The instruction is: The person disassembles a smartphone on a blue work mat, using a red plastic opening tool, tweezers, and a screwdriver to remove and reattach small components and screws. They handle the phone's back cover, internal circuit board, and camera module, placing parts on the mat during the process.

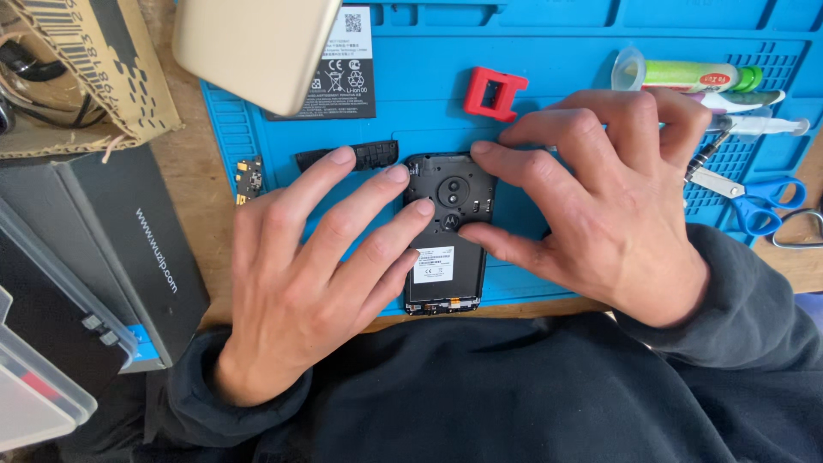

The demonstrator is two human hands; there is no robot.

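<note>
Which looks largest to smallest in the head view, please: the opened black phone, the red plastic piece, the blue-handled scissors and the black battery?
1. Black battery, though partly hidden.
2. Opened black phone, partly covered by both hands.
3. Blue-handled scissors.
4. Red plastic piece.

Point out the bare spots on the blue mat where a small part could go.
Free: the strip of blue mat between the red clip and the green tube. Crowded: around the opened phone under left hand and right hand.

The scene is viewed from a single head-worn camera, aimed steeply down and forward over the dark sleeves (480,386). The blue work mat (549,60) is seen at close range, filling the upper frame.
</note>
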